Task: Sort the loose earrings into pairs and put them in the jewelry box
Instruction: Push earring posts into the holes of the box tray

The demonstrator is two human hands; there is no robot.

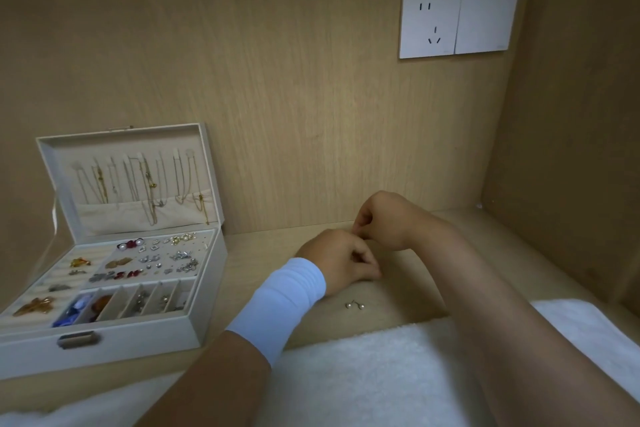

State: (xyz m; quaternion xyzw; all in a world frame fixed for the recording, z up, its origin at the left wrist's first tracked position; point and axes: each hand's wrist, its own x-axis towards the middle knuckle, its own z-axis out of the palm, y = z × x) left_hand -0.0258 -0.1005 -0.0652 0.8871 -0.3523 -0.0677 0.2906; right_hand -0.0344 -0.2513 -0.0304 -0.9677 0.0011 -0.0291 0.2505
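Left hand (341, 262), with a white wristband (277, 308), and right hand (384, 220) meet knuckle to knuckle at mid-shelf, the right one slightly higher and further back. Fingers of both are curled in tight. Whatever is pinched between them is hidden, so I cannot tell the grip.

Pearl earrings (355, 305) lie on the wooden shelf (256, 246) just in front of the left hand and apart from it. The pair lies roughly left to right; post direction is too small to read. The white towel (363, 374) edge is near, just in front of them.

The back wall is close behind the hands. Bare wood lies to the left, up to the jewelry box (138, 340). Its lid is upright and its compartments hold jewelry. A wall socket (457, 21) sits high on the right.
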